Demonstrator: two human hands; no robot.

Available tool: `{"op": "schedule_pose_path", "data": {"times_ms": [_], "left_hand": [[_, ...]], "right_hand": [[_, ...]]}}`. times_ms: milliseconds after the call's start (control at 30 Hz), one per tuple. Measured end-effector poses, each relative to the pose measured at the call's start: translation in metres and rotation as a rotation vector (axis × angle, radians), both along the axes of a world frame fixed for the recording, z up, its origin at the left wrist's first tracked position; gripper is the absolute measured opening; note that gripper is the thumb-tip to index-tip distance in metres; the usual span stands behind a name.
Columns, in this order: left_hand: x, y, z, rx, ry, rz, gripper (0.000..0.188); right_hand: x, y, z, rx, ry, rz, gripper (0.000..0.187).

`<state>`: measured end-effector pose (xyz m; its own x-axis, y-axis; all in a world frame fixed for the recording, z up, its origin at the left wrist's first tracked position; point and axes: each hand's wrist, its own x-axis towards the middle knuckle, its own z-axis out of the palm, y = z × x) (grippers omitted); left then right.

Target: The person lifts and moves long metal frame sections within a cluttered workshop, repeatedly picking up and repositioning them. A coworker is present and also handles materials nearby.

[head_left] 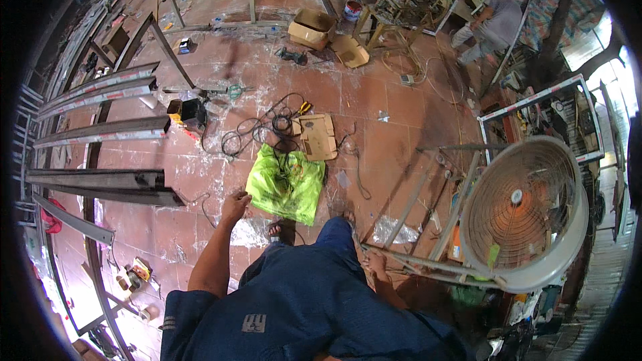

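Two bare hands flank the yellow-green bag [284, 184] on the tiled floor: the left hand [234, 207] just at its left edge, the right hand [376, 265] to its right and closer to the body. The left fingers look loosely bent, but whether they touch the plastic I cannot tell. The right fingers are curled beside a grey pole [435, 265]; a grasp there cannot be made out.

The bag lies creased in front of the feet, probably set there to be within easy reach. Black cable [234, 144] sprawls in loops beyond it and onto its far part, as if dropped without coiling. A flat piece of cardboard [319, 135] lies against its far right corner.

Left of the bag, dark metal bars [100, 179] rest spaced apart across a frame, perhaps to keep them off the floor. Right of it stands a big round fan [495, 224]. Well beyond it are an open box [311, 29], a power tool [291, 55] and another person [498, 23], bent low.

The bag carries print, too creased to read; the bars' printed strips and the shirt patch [253, 323] are likewise illegible.
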<state>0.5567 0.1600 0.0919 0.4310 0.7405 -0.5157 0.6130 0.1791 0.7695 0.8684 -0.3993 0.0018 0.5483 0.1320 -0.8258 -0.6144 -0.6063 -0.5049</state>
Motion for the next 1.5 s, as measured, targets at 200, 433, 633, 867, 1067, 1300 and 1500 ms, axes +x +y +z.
{"op": "schedule_pose_path", "data": {"times_ms": [200, 433, 633, 867, 1067, 1300, 1500], "left_hand": [[0.064, 0.023, -0.026, -0.025, 0.022, 0.079, 0.05], [0.103, -0.03, -0.026, -0.443, 0.41, 0.538, 0.041], [0.159, -0.026, -0.057, -0.111, 0.32, 0.436, 0.053], [0.219, 0.028, -0.079, -0.23, 0.388, 0.583, 0.052], [0.237, 0.181, -0.057, -0.455, 0.355, 0.532, 0.049], [0.211, 0.4, -0.073, 0.23, 0.316, 0.524, 0.047], [0.233, 0.534, 0.057, 0.129, 0.051, 0.919, 0.045]], "right_hand": [[0.11, 0.118, -0.035, 0.264, 0.134, -0.036, 0.024], [0.4, 0.271, 0.019, 0.153, 0.438, 0.106, 0.027], [0.566, 0.497, 0.074, 0.286, -0.312, 0.474, 0.019], [0.518, 0.709, 0.113, 0.283, 0.018, 0.563, 0.028], [0.467, 0.778, 0.01, 0.213, 0.095, 0.843, 0.028], [0.468, 0.938, 0.047, 0.09, 0.197, 0.88, 0.028], [0.459, 1.093, 0.078, 0.092, 0.175, 0.919, 0.028]]}}
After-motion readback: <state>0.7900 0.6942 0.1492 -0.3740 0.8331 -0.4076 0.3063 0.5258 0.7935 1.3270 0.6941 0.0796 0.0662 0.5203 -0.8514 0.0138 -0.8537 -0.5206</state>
